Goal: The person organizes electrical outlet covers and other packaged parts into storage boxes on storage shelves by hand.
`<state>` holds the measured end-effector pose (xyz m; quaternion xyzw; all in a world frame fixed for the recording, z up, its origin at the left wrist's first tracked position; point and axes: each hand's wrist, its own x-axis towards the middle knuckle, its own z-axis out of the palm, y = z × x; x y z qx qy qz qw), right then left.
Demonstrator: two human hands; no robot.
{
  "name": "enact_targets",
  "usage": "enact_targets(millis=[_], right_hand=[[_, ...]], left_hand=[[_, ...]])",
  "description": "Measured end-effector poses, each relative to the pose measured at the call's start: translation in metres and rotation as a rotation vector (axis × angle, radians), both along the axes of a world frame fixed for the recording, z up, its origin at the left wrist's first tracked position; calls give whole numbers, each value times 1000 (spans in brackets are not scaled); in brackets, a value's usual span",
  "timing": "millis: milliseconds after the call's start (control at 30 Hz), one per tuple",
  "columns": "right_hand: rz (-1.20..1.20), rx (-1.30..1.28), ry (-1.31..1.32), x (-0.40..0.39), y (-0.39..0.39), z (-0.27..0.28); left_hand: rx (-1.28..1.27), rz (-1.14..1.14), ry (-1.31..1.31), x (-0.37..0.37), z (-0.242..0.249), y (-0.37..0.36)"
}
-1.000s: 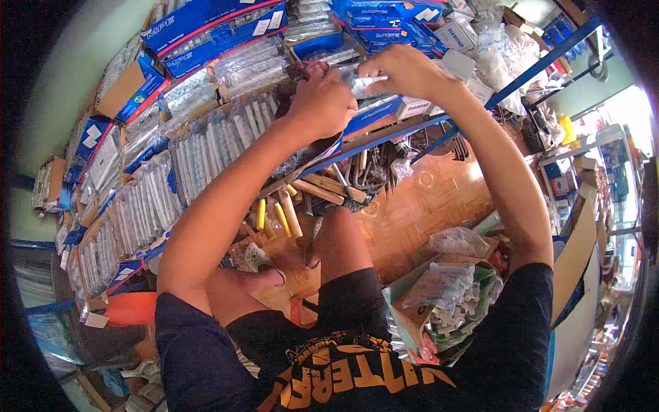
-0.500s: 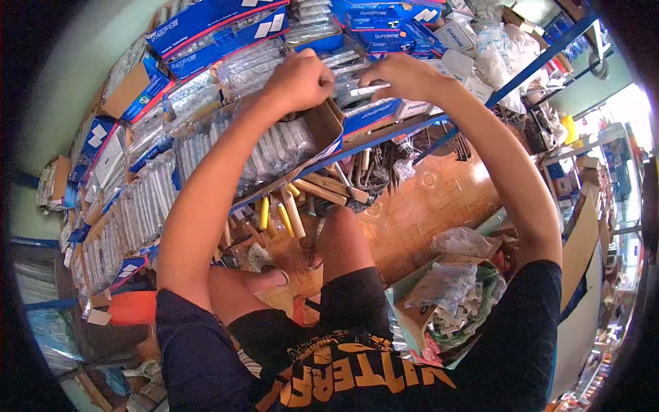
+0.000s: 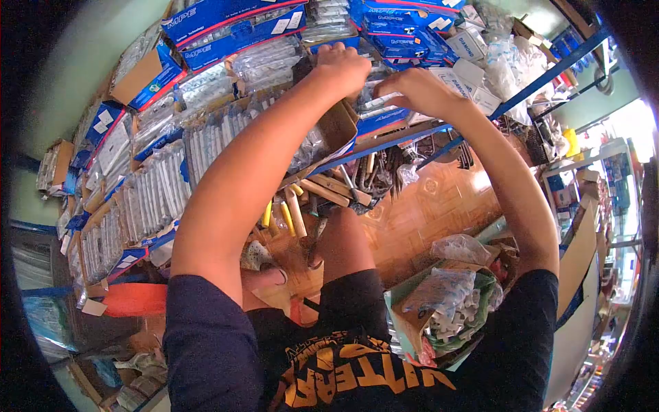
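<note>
Hands work together at the shelf (image 3: 412, 134): left hand (image 3: 341, 66) curls closed over clear-wrapped packets (image 3: 374, 103) in an open cardboard box (image 3: 340, 127), right hand (image 3: 417, 90) pinches one packet (seemingly steadying it for sorting).

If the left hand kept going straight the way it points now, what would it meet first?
Most likely the clear plastic packets stacked on the shelf just beyond the left hand, below the blue boxes. Depth is hard to judge here; the fingers may already touch them.
</note>
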<state>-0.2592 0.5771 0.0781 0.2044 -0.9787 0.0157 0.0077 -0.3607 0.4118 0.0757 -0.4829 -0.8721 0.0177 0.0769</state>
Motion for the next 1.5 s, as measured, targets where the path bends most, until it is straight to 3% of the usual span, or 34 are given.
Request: enact_targets(millis=[300, 433, 533, 633, 700, 767, 833, 900, 967, 1033, 1067, 1167, 1200, 1233, 1300, 1433, 1500], right_hand=[[-48, -45, 28, 16, -1, -2], [-94, -104, 0, 14, -5, -5], [-4, -97, 174, -3, 1, -30], [-63, -29, 10, -18, -6, -35], [0, -30, -136, -24, -3, -29], [-40, 70, -217, -30, -3, -38], [-180, -51, -45, -16, -9, -44], [-169, -95, -144, 1, -21, -19], [-95, -343, 215, 25, -29, -11], [-322, -531, 419, 68, -78, 12], [-396, -735, 380, 88, -103, 4], [-324, -1714, -138, 143, -178, -40], [-471, -1411, -107, 154, -196, -57], [-432, -1567, -52, 168, -223, -60], [-359, -2366, -346, 177, -254, -77], [-487, -2364, -297, 190, -285, -72], [-502, -2440, -296, 196, -293, -79]], left_hand=[[-117, -101, 80, 2, 16, 3], [60, -78, 83, -5, 29, -8], [402, -247, 301, -23, 40, -15], [520, -134, 265, 3, 90, -47], [581, -165, 241, 16, 99, -71], [644, -197, 223, 25, 97, -97], [661, -126, 175, 34, 81, -121], [721, -80, 149, 61, 78, -145], [780, -25, 115, 93, 72, -171], [834, 106, 38, 124, 63, -196], [908, 145, -113, 140, 56, -207], [1065, 245, -673, 188, 26, -232], [1072, 238, -727, 202, 7, -238], [1075, 232, -781, 214, -9, -244], [993, 234, -731, 237, -25, -261], [980, 442, -801, 263, -27, -306], [1183, 626, -968, 272, -33, -340]])
